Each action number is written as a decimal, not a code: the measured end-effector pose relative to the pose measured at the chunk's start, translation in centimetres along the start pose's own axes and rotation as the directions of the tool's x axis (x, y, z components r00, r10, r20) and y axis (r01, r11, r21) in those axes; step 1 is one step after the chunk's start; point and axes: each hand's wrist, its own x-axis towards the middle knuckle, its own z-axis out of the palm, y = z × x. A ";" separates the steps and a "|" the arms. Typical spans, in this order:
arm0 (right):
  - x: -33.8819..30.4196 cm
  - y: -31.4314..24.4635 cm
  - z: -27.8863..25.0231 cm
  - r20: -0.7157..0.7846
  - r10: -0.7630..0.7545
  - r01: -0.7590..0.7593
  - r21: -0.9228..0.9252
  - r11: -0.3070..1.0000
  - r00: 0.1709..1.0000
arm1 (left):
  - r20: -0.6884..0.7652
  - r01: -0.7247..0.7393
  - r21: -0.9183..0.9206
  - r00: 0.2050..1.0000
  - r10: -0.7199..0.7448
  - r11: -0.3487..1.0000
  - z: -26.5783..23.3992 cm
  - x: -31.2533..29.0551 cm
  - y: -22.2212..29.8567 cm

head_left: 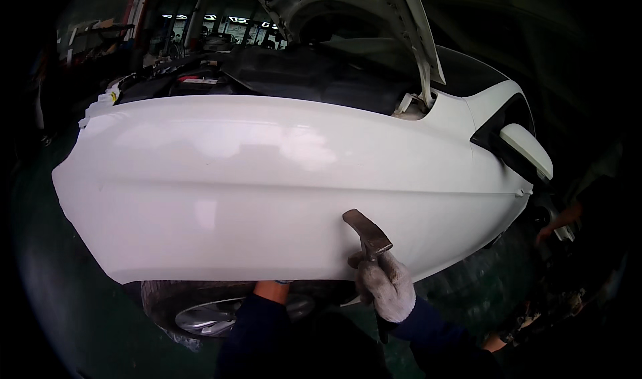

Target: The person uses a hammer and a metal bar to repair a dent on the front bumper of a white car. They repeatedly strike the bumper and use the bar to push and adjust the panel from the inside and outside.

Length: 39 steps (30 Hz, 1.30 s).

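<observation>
A white car fender (267, 225) fills the middle of the view, with a crease line along its length. My right hand (386, 289), in a pale knitted glove, is closed round the handle of a body hammer (368, 232). The hammer's worn metal head is held up in front of the lower part of the fender; whether it touches the panel I cannot tell. My left hand reaches up behind the fender's lower edge, above the wheel (207, 319). Only its bare wrist (272, 291) shows, so its fingers are hidden.
Above the engine bay (294, 71) the hood (414, 31) stands raised. A side mirror (528, 148) juts out at the right. Another person's forearm (562, 222) is at the right edge, near the car. Dark green floor (87, 305) shows at the lower left.
</observation>
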 end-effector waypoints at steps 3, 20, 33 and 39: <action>-0.4 0.1 -0.5 -0.019 0.000 0.003 0.134 0.991 1.000 | 0.008 0.000 -0.002 1.000 0.000 1.000 0.0 -0.1 -0.1; -2.1 2.5 -1.8 0.121 -0.034 0.014 0.161 0.987 0.992 | 0.055 -0.008 -0.046 0.998 0.010 0.999 -1.0 0.0 -0.5; 0.3 2.5 0.0 0.184 -0.139 0.113 0.143 0.983 0.973 | 0.291 0.165 -0.341 0.955 -0.063 0.925 -3.0 0.1 -1.2; 1.5 3.5 0.7 0.180 -0.181 0.144 0.201 0.969 0.967 | 0.049 -0.016 0.207 0.999 0.006 0.978 -5.0 0.3 -1.1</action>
